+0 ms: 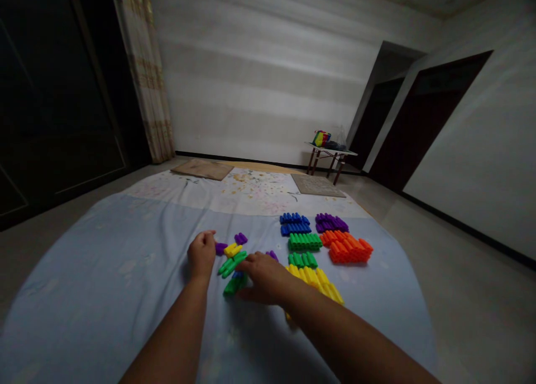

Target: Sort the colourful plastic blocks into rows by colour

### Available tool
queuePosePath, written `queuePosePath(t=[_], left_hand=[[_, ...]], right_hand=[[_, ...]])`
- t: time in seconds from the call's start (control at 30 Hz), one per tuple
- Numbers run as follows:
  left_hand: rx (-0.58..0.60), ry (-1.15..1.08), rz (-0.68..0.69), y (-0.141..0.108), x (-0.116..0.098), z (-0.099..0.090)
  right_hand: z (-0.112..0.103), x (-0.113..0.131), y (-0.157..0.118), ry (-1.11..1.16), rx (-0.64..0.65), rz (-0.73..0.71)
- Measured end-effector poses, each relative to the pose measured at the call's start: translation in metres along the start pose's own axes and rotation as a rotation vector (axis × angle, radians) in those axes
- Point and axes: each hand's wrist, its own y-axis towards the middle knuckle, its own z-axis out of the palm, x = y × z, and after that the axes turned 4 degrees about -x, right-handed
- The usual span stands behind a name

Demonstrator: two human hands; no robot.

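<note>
My left hand [201, 254] rests on the blue cloth with its fingers curled; what they hold, if anything, is hidden. A purple bullet-shaped plastic block [220, 248] lies against its right side. My right hand [266, 277] reaches over a small loose pile, fingers and thumb apart. Under and beside its fingertips are light green blocks [231, 264], a partly covered blue block [238, 274] and darker green blocks [234, 286]. Yellow blocks [233, 250] and more purple blocks [240, 238] lie just beyond. Another purple block [272, 255] shows behind my right hand.
Sorted by colour on the right are stacks of blue [295, 225], purple [331, 222], green [305, 241], orange [349, 247] and yellow blocks [320, 283]; my right forearm partly covers the yellow ones. Two flat boards [203, 168] [318, 185] lie at the table's far side.
</note>
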Motion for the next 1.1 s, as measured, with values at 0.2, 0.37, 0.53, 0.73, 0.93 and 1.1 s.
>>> queuePosePath(t=[0.2, 0.37, 0.53, 0.73, 0.93, 1.1], left_hand=[[0.005, 0.010, 0.002, -0.002, 0.000, 0.001], [0.028, -0.033, 0.007, -0.008, -0.013, 0.000], [0.238, -0.164, 0.035, -0.020, -0.038, 0.010], [0.689, -0.327, 0.044, -0.043, -0.073, 0.023], [1.071, -0.376, 0.010, -0.063, -0.090, 0.022], [1.114, -0.388, 0.032, -0.066, -0.081, 0.028]], right_hand=[[0.017, 0.004, 0.009, -0.091, 0.008, -0.028], [0.013, -0.014, -0.005, 0.132, -0.096, 0.064], [0.007, -0.044, -0.017, 0.641, -0.299, 0.321], [-0.005, -0.064, -0.032, 1.092, -0.472, 0.430], [-0.007, -0.069, -0.045, 1.161, -0.568, 0.502], [-0.001, -0.078, -0.051, 1.149, -0.562, 0.496]])
